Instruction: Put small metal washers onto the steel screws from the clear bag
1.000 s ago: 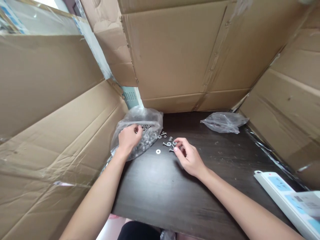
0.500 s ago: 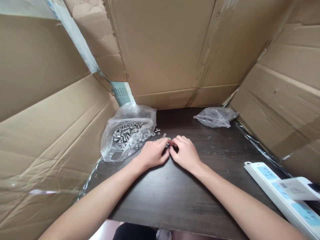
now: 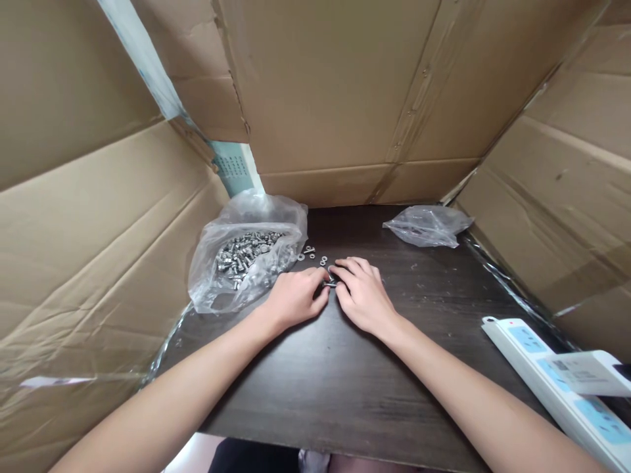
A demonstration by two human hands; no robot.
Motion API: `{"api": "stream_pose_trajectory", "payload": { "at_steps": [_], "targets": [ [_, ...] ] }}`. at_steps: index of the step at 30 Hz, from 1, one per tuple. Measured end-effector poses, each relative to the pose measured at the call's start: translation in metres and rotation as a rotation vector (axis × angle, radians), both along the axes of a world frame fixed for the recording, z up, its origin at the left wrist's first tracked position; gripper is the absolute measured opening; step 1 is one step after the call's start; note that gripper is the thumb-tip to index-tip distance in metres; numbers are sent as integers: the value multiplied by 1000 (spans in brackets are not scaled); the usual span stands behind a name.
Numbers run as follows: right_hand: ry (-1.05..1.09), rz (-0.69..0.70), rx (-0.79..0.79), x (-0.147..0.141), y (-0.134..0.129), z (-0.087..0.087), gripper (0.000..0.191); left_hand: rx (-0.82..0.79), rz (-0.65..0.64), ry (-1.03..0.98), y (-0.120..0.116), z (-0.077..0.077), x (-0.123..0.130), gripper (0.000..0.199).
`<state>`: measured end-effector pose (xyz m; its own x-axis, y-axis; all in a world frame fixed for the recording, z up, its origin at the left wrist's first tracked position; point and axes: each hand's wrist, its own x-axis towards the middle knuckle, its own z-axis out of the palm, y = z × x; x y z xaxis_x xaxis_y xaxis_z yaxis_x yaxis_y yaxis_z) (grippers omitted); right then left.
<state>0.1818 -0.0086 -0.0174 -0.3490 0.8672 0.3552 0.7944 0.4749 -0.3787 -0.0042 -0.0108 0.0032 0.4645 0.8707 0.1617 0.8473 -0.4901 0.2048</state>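
Note:
A small metal bolt lies crosswise between my two hands, low over the dark table. My left hand pinches one end of it between thumb and forefinger. Just right of it, my right hand has its thumb and fingers apart. Its fingertips are close to the bolt, and whether they touch it I cannot tell. Beyond my hands lie several loose small parts, among them a screw and a few washers. To the left, a clear plastic bag stands open, full of metal bolts.
Cardboard walls close in the dark wooden table at the back and both sides. A second clear bag lies flat at the back right. Along the right edge runs a white power strip with a white plug or adapter over it.
My right hand's fingers have spread and drawn slightly away from my left fingertips, so the bolt shows more between them. The camera view has shifted slightly.

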Motion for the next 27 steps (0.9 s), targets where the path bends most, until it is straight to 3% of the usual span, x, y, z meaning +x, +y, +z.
{"api": "stream_pose_trajectory", "payload": {
  "at_steps": [7, 11, 27],
  "targets": [
    [61, -88, 72, 2, -1, 7, 18, -5, -89, -55, -1, 0, 0, 16],
    [86, -124, -3, 4, 2, 5, 13, -25, -140, -92, 0, -1, 0, 15],
    [39, -55, -84, 4, 4, 0, 10, -21, 83, -147, 3, -1, 0, 15]
  ]
}}
